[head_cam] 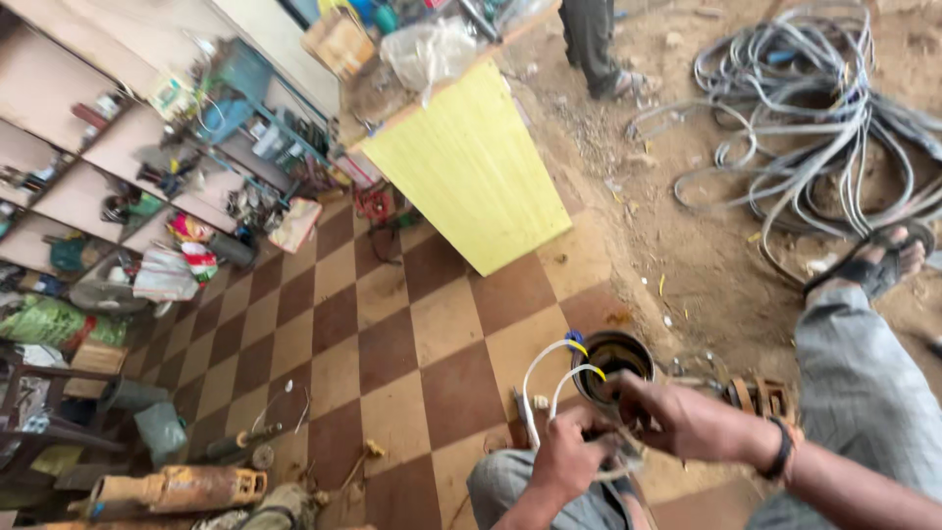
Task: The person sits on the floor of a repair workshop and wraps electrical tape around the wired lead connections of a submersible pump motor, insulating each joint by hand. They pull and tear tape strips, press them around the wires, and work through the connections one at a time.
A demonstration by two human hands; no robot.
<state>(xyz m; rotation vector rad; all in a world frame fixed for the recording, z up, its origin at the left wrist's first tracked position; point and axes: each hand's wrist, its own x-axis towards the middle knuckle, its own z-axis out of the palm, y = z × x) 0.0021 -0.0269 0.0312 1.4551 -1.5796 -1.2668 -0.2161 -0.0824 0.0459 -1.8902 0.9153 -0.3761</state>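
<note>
A round metal motor housing [613, 361] with a dark hollow middle stands on the checkered floor between my knees. White wires [546, 379] with yellow and blue ends loop out of its left side. My left hand [569, 453] is closed around the white wires just below the housing. My right hand [677, 417] reaches in from the right and pinches the wires at the housing's lower rim. A dark band sits on my right wrist [781, 451].
A yellow-fronted counter [471, 167] stands ahead. Shelves [118, 157] with tools and parts line the left. A rusty cylinder [177, 488] and loose tools lie at lower left. Grey cables [814, 128] are coiled on the dirt at upper right. Another person's legs [594, 44] stand behind the counter.
</note>
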